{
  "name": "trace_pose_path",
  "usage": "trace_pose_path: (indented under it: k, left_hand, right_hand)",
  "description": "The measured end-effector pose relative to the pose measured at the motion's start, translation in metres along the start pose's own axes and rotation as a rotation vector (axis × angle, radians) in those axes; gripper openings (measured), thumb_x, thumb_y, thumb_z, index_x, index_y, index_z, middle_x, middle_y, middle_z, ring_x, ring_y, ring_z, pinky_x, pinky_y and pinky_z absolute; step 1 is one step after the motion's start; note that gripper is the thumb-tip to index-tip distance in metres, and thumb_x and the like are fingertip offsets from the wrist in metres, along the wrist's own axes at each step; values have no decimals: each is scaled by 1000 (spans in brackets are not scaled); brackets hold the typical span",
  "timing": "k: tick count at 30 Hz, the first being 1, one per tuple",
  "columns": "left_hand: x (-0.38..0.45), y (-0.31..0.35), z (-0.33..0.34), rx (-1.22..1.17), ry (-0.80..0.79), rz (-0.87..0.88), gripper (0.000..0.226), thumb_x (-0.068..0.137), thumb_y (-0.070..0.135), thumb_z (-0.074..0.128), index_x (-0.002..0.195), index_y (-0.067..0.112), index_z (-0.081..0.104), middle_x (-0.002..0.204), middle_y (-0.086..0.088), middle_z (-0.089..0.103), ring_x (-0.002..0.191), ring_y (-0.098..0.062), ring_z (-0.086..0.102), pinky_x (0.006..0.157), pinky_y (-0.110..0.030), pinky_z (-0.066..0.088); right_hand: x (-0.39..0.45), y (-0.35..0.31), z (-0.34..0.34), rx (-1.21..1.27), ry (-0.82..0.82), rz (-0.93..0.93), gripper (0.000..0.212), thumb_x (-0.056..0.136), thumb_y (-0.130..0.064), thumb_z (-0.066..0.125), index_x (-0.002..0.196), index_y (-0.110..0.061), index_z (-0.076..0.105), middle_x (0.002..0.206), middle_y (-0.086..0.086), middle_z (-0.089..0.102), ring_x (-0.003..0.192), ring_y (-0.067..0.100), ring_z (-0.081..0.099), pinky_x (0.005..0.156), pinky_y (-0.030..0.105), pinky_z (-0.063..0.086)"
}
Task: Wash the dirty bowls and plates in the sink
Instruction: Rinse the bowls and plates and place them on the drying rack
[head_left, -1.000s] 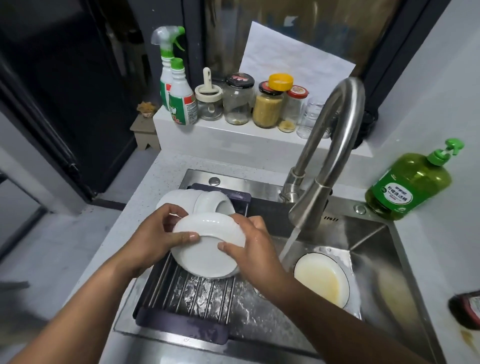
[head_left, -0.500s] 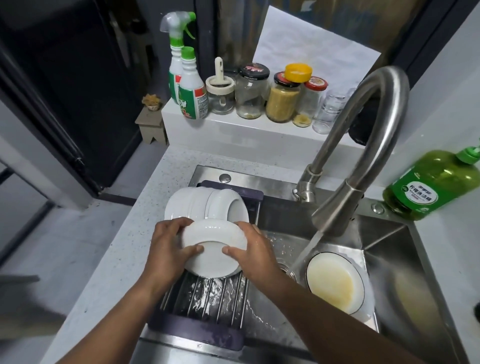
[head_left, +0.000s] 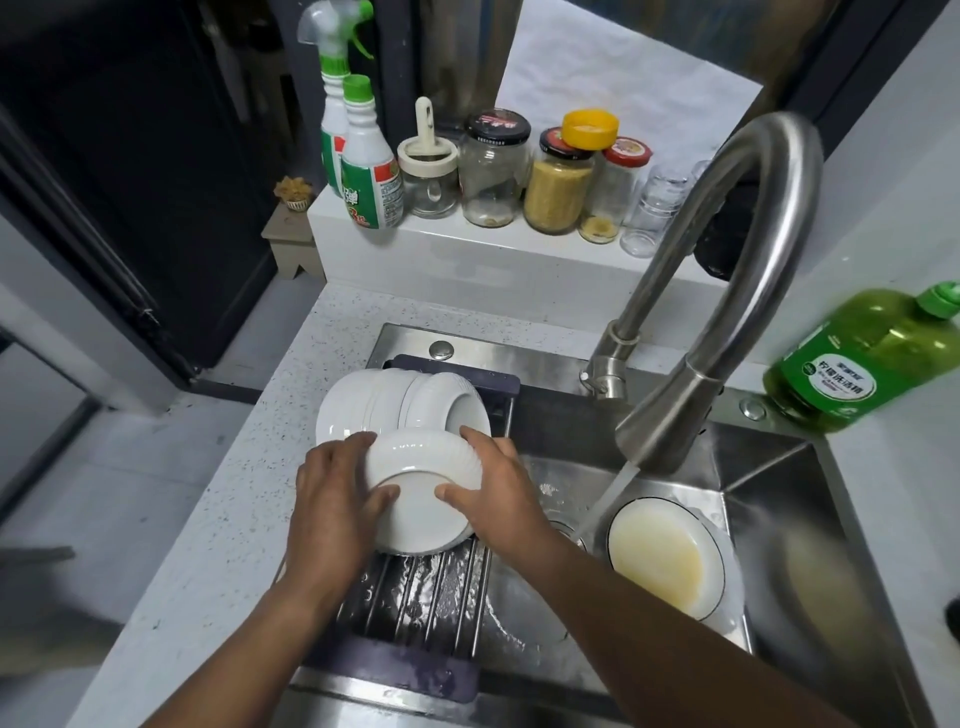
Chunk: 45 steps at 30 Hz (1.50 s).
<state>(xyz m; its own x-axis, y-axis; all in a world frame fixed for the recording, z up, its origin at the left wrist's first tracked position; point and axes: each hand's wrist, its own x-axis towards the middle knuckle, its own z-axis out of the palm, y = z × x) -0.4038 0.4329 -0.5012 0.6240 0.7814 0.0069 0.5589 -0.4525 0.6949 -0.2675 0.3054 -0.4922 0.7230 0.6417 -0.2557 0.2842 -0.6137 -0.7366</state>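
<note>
From the head camera I see my left hand (head_left: 337, 512) and my right hand (head_left: 496, 493) both curled round one white ribbed bowl (head_left: 421, 486), base turned toward me, thumbs pressed on its underside and fingers wrapped over the rim on either side. The bowl is held tilted over the drying rack (head_left: 415, 587), a set of wet metal bars in a purple frame laid across the left end of the sink (head_left: 769, 478). Whether its lower edge touches the bars I cannot tell.

Just behind it, at the rack's far end, three more white bowls (head_left: 395, 402) lie nested on their sides, the nearest one touching or nearly touching the bowl in my hands.

The faucet (head_left: 727, 291) arches from the sink's back edge, and water runs from its head into the basin. Beside the stream, on the basin floor, sits a dirty plate (head_left: 667, 556) with a dark rim line and a yellowish film, atop other white ware.

At the sink's far right corner, on the counter, stands a green dish-soap bottle (head_left: 857, 364). On the back ledge are two spray bottles (head_left: 358, 156) and a row of jars (head_left: 524, 171).
</note>
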Motion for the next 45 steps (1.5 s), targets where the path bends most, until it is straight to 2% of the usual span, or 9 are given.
trace_pose_path:
  k: [7, 13, 18, 21, 25, 28, 33, 39, 45]
  left_hand:
    - [-8, 9, 4, 71, -11, 51, 77, 79, 10, 81, 143, 32, 44, 146, -4, 38, 135, -27, 37, 100, -49, 48]
    - [-33, 40, 17, 17, 30, 265, 73, 86, 7, 74, 146, 32, 43, 156, -2, 31, 141, -18, 33, 111, -38, 38]
    - [-43, 90, 69, -147, -146, 368, 58, 90, -3, 59, 140, 26, 53, 136, 10, 49, 124, -1, 42, 108, -21, 38]
    - [-37, 117, 102, -256, -229, 279, 44, 96, -2, 51, 130, 25, 61, 124, 10, 59, 112, -6, 56, 99, -24, 47]
    - [-26, 130, 132, -374, -304, 89, 27, 99, 0, 51, 102, 23, 66, 94, 12, 69, 84, 3, 62, 73, -4, 44]
    - [-33, 122, 159, -563, -290, -303, 19, 97, 1, 55, 104, 12, 69, 100, -4, 74, 82, -13, 67, 71, -21, 52]
    - [-60, 128, 206, -840, -338, -823, 26, 95, -10, 50, 106, 10, 62, 97, -16, 67, 84, -22, 63, 82, -37, 51]
    - [-69, 167, 264, -830, -377, -730, 22, 101, 10, 57, 83, 10, 69, 67, -6, 65, 64, -20, 56, 68, -32, 47]
    - [-53, 156, 326, -672, -386, -630, 16, 100, 13, 61, 89, 8, 72, 71, -5, 65, 64, -20, 56, 65, -31, 45]
  right_hand:
    - [-11, 1, -6, -55, 2, 28, 82, 88, -28, 72, 156, -26, 26, 149, -4, 32, 132, 16, 41, 107, 28, 35]
    - [-57, 24, -16, 9, 76, -3, 49, 96, -19, 61, 144, -23, 50, 132, -10, 47, 99, -12, 44, 77, -8, 28]
    - [-69, 76, -40, -28, 97, 125, 17, 94, -8, 58, 96, -6, 74, 92, 10, 70, 85, 21, 65, 64, 9, 37]
    - [-61, 90, -67, 0, 103, 165, 26, 95, -8, 54, 71, -6, 63, 71, 8, 62, 65, 20, 57, 64, 29, 46]
    - [-46, 108, -89, 38, 83, 160, 18, 96, -11, 59, 99, -5, 76, 97, 7, 73, 90, 22, 66, 80, 26, 48]
    - [-43, 138, -104, 98, 80, 200, 24, 96, -13, 60, 76, -4, 70, 80, 11, 69, 79, 29, 62, 75, 34, 48]
    - [-38, 201, -122, 171, 93, 312, 18, 93, -13, 61, 85, -2, 73, 84, 15, 70, 84, 35, 65, 87, 52, 54]
    - [-25, 261, -152, 409, 197, 383, 26, 88, -10, 68, 71, -29, 71, 80, -2, 70, 80, 24, 65, 81, 47, 55]
    - [-11, 320, -161, 570, 270, 441, 20, 92, 3, 64, 90, -16, 67, 90, 1, 66, 80, 15, 61, 72, 33, 51]
